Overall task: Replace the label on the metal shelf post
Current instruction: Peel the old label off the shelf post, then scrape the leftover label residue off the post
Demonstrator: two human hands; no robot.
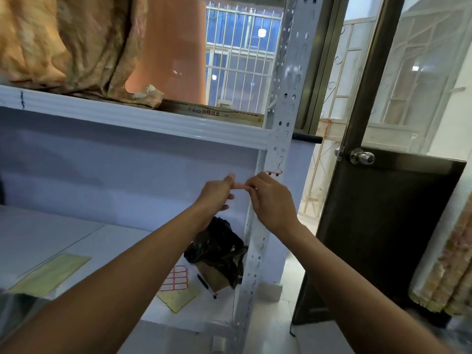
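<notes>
A white perforated metal shelf post (pixel 279 139) runs up the middle of the view. A red-edged label (pixel 273 172) sticks to the post just above my right hand (pixel 270 200). My right hand covers most of it, and its fingers pinch at the label's left end. My left hand (pixel 217 194) is raised beside the right, its fingertips touching those of the right, apparently pinching something small. Whether that is part of the label is hidden. A sheet of red-bordered blank labels (pixel 177 278) lies on the lower shelf (pixel 107 241), with a black pen (pixel 205 284) next to it.
A crumpled black plastic bag (pixel 219 249) over a brown box sits by the post on the lower shelf. Yellow-green backing sheets (pixel 48 274) lie there too. Folded orange fabric (pixel 63 44) fills the upper shelf. A dark door with a round knob (pixel 362 157) stands at the right.
</notes>
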